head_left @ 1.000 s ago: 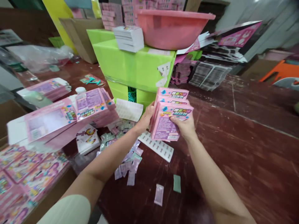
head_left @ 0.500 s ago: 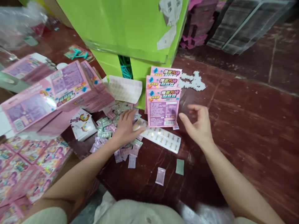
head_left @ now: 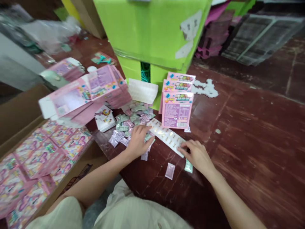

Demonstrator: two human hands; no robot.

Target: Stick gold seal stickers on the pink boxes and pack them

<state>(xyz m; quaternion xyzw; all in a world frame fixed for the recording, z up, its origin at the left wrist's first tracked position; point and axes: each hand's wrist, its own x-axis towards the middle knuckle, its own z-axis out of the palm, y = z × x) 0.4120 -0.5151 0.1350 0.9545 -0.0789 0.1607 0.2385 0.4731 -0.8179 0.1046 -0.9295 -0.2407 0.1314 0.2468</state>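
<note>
A white sticker sheet [head_left: 166, 135] with rows of small gold labels lies slantwise on the dark red table. At its lower right end, my right hand [head_left: 197, 156] has thumb and forefinger closed on the edge. My left hand [head_left: 139, 141] rests over small sachets, thumb and fingers apart, its fingertips near the sheet's upper left part. The pile of purple and green sachets [head_left: 122, 128] is partly hidden beneath it. Close to my right hand lie a green sachet [head_left: 188, 166] and a pink sachet [head_left: 170, 171]. Pink printed boxes [head_left: 177, 111] stand upright just behind the sheet.
A tall green carton [head_left: 152, 35] stands behind. To the left are a stack of white cards [head_left: 105, 119], flattened pink boxes [head_left: 71, 98] and an open carton of packed pink boxes [head_left: 35, 152]. White interlocking pieces [head_left: 207, 89] lie behind the upright boxes.
My right hand has moved down from beside the upright boxes to the sheet's right end. My left hand has drawn slightly back toward me. The view has shifted left.
</note>
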